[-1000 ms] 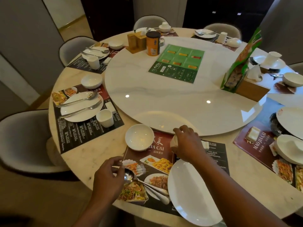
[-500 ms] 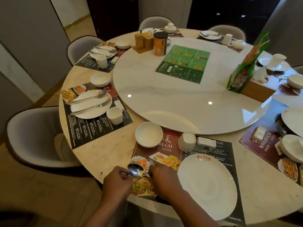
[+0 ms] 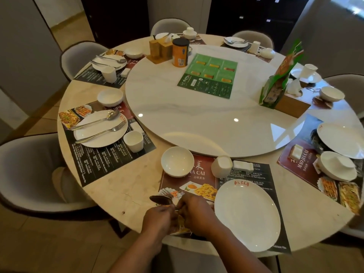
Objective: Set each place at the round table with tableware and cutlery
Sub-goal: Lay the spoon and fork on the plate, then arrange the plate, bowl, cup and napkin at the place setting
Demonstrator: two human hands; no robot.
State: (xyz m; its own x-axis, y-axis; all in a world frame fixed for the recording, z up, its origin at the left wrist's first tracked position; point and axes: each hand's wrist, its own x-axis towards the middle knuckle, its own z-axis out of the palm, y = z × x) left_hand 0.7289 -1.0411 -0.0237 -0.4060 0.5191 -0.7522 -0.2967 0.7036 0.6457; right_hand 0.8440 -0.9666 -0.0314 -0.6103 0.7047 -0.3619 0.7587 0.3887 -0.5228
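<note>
Pale marble table (image 3: 118, 194), glossy turntable (image 3: 197, 125) at its centre. At the near paper mat (image 3: 256, 174), the left hand (image 3: 157, 217) grips a shiny steel spoon (image 3: 160, 200). The right hand (image 3: 197, 213) curls at its handle; its hold is unclear. Cutlery step, probably: next, lay it flat across the smooth round plate (image 3: 246, 213).

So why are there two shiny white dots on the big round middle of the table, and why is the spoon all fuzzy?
Head view: those dots are glare, lights mirrored in the glossy turntable. Head view too: the spoon by the left hand and right hand looks smeared, probably motion blur.
</note>
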